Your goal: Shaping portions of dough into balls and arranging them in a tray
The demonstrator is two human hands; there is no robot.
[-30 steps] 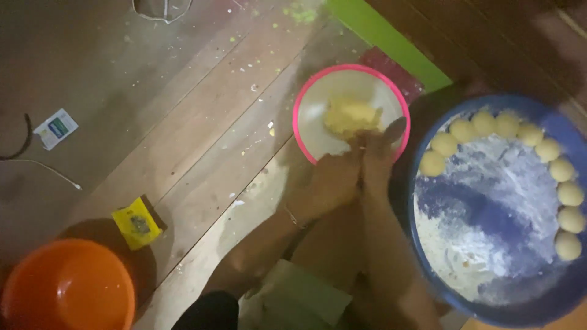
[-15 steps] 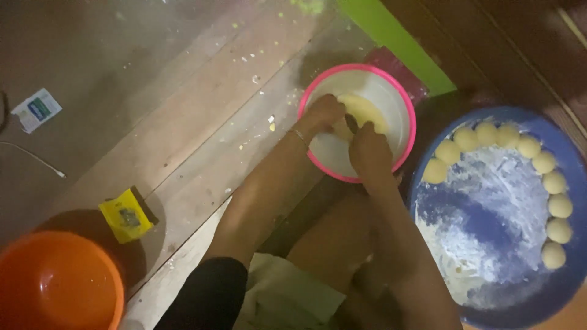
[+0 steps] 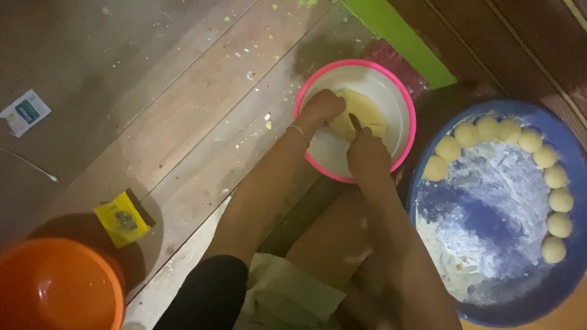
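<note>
Your left hand (image 3: 323, 105) presses into the yellow dough (image 3: 361, 116) inside the pink-rimmed bowl (image 3: 400, 98) on the wooden floor (image 3: 183, 110); its grip is curled onto the dough. Your right hand (image 3: 367, 156) sits closed at the dough's near edge; a blue tray (image 3: 428, 244) of dough balls (image 3: 489, 128) lies just beside.
</note>
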